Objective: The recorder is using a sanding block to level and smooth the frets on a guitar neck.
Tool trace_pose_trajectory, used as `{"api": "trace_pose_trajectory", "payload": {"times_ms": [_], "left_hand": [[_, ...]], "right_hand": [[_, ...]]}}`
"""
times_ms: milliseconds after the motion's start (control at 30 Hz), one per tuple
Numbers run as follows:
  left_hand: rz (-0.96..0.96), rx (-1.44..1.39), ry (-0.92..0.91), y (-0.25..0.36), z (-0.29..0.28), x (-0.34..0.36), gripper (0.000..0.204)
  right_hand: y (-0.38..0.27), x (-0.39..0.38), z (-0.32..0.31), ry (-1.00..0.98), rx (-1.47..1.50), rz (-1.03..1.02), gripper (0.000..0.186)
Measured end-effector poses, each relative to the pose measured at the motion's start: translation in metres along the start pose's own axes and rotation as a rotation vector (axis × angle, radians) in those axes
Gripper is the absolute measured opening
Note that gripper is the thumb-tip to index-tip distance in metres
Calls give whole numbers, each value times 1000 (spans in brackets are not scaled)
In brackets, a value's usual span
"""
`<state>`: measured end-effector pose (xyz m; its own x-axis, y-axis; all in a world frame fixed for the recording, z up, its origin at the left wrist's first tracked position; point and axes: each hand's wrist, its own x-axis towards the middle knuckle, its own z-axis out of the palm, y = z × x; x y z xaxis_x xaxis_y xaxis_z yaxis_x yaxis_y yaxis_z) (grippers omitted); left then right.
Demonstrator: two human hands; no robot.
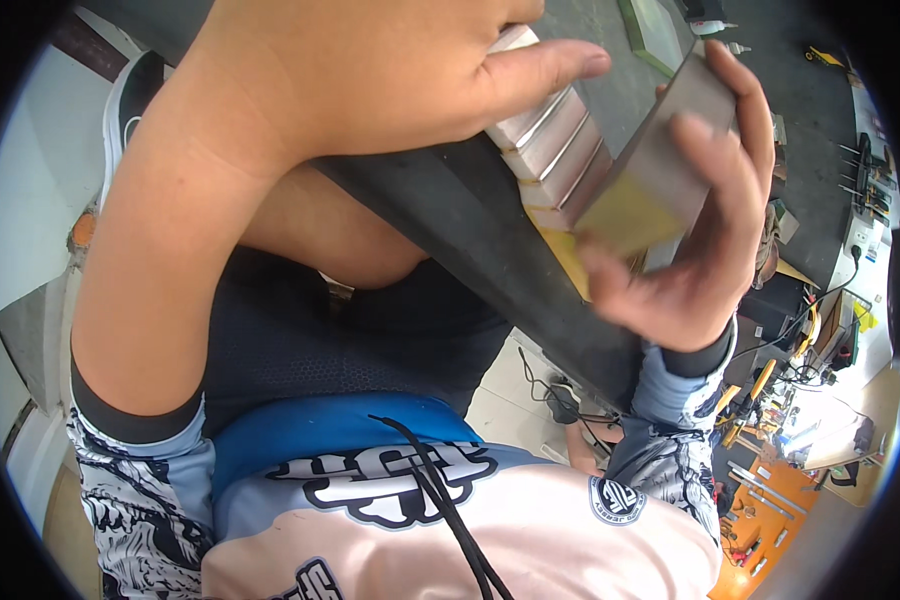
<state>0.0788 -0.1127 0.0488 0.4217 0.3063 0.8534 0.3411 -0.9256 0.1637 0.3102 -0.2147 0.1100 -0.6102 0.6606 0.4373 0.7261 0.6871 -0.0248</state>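
My left hand [400,75] grips the upper end of a row of silvery metal blocks [560,150], thumb stretched over them. My right hand [710,230] has its fingers curled round a larger flat grey block [640,190], somewhat blurred, held just right of the row. A yellow strip [570,260] shows beneath the blocks, over a long black edge or bar [400,205]. Whether the grey block touches the row I cannot tell.
A dark worktop [810,160] holds a green-edged panel [638,35], small bottles and tools along its right. Cables, a white power strip [860,235] and more tools crowd the right side. An orange tool board [760,530] is at lower right. A shoe [120,130] shows at left.
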Motion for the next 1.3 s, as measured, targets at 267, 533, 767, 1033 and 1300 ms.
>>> {"api": "trace_pose_trajectory", "payload": {"times_ms": [267, 533, 767, 1033, 1300], "left_hand": [[-69, 38, -175, 2, -5, 6, 41], [22, 37, -22, -1, -2, 2, 42], [11, 38, -43, 1, -2, 1, 42], [7, 17, -12, 3, 0, 0, 41], [-44, 15, -101, 5, -6, 1, 40]], "right_hand": [[1, 2, 4, 30, 99, -63, 84], [10, 2, 2, 27, -5, -21, 84], [7, -2, 1, 8, 28, 8, 86], [50, -16, -8, 77, -70, 200, 75], [97, -56, 14, 234, 161, 392, 76]]}}
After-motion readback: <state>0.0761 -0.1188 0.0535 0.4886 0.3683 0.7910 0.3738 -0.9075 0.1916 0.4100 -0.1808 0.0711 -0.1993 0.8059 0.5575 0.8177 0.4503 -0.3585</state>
